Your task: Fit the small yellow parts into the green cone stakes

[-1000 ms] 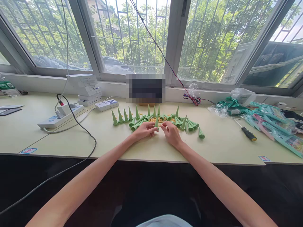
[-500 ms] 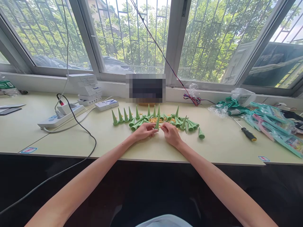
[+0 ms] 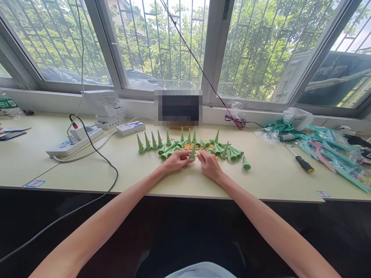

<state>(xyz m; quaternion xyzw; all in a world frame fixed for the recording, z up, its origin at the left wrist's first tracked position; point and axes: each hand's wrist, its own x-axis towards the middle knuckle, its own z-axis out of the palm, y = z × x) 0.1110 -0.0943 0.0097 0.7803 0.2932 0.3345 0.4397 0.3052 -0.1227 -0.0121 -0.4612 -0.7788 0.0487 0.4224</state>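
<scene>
Between the fingers of my left hand a green cone stands with its tip up. My right hand is closed just to the right of that cone, its fingertips pinched together on something too small to make out. Behind both hands lies a pile of small yellow pieces. Several more green cones surround the pile: a row stands upright at the left, including one cone, and others lie on their sides at the right, one of them apart from the rest.
A power strip with cables and a stack of white boxes are on the left of the table. A screwdriver and green packaged items lie at the right. A blurred dark object stands at the back.
My hands and the cone have hardly moved. At the far left edge, part of another person's hand has come into view beside the dark flat object.
</scene>
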